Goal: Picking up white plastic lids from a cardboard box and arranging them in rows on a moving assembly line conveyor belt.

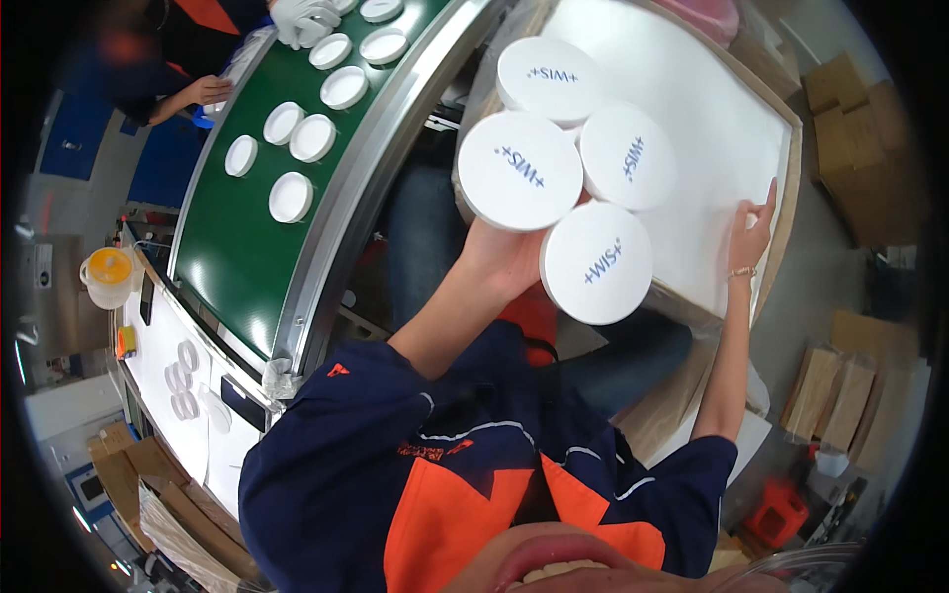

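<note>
Several flat, round white lids (pixel 519 168) with dark printing rest in a cluster on my left hand (pixel 502 259), whose fingers are mostly hidden beneath them. The lids sit side by side above the near-left part of a large carton (pixel 722 109) with a white inside. At the carton's right edge is my right hand (pixel 751 235), its index finger stretched along the rim and the other fingers partly curled. I see no lid in that hand.
On the left, a green conveyor belt (pixel 232 267) with a metal rail carries several white lids (pixel 313 138). Across it are a co-worker's gloved hand (pixel 304 20) and bare hand (pixel 210 91). A white side table (pixel 163 346) holds more discs. Brown cartons (pixel 855 168) stand at right.
</note>
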The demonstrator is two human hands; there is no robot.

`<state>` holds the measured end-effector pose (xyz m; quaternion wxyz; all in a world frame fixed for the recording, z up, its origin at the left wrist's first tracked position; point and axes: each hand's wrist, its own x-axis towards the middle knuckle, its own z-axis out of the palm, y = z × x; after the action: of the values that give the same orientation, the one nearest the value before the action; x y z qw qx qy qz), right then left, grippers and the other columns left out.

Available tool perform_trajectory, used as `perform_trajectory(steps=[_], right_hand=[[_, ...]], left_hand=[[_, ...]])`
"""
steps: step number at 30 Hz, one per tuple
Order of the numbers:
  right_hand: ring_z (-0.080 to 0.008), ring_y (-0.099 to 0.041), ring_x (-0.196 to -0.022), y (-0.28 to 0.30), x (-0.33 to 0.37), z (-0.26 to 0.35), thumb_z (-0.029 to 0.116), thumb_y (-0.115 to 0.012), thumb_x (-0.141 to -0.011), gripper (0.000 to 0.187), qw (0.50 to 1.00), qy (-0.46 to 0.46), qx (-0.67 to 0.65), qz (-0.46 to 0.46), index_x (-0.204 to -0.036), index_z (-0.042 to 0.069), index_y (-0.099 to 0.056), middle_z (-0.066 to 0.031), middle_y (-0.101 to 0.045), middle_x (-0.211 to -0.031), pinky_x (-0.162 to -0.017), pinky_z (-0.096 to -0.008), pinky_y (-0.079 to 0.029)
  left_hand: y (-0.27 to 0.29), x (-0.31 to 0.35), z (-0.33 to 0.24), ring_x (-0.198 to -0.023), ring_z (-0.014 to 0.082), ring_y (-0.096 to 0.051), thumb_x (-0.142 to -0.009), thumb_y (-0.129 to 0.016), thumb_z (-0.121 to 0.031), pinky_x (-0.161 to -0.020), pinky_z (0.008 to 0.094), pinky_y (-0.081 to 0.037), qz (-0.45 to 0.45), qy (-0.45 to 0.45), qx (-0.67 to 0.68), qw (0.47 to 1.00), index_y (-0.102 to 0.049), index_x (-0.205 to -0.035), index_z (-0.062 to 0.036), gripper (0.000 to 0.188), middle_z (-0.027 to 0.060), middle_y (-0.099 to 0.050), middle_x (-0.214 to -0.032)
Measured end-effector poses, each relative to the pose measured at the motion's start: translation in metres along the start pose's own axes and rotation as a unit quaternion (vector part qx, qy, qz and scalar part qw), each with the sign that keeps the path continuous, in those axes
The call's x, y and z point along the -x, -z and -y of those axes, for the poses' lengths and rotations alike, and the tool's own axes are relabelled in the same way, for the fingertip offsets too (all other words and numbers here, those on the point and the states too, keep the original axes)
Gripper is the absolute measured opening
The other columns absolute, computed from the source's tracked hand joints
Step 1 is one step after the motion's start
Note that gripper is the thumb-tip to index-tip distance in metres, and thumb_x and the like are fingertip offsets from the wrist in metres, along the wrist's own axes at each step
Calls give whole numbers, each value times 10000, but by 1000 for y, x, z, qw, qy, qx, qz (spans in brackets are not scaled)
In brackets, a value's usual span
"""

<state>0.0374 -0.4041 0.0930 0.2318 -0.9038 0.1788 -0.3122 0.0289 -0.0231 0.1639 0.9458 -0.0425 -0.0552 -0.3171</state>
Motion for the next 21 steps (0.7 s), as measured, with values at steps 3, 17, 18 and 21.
perform_trajectory(steps=[3,17,18,21], right_hand=[[-102,-543,-662,34,14,124,-4,-543,-887,759,968,86,-209,113,-1534,102,-160,-7,-526,-660,-914,-317,-479],[-114,-590,-576,66,62,227,-28,-527,-843,568,906,257,-325,84,-1392,-93,-395,-74,-633,-649,-675,-274,-508],[-114,-590,-576,62,66,219,-28,-527,-843,568,908,255,-322,88,-1392,-93,-395,-74,-633,-649,-675,-274,-508],[-109,-579,-565,52,75,196,-20,-521,-871,526,892,226,-383,76,-1384,-70,-414,-65,-633,-662,-662,-281,-507]], left_hand=[[-10,7,3,-1123,219,-591,-962,-554,-267,-946,383,-523,-50,-34,-48,997,-465,-1316,-48,426,115,-582,-1222],[-13,21,-6,-1140,237,-600,-954,-563,-252,-968,409,-524,-32,-39,-29,998,-470,-1341,-51,447,134,-573,-1278],[-11,20,-6,-1156,220,-588,-964,-551,-266,-972,385,-522,-13,-24,-28,999,-444,-1354,-51,458,116,-559,-1292],[-18,9,-2,-1064,202,-614,-973,-529,-203,-906,342,-535,-64,-45,-74,994,-502,-1272,-79,325,97,-591,-1184]])
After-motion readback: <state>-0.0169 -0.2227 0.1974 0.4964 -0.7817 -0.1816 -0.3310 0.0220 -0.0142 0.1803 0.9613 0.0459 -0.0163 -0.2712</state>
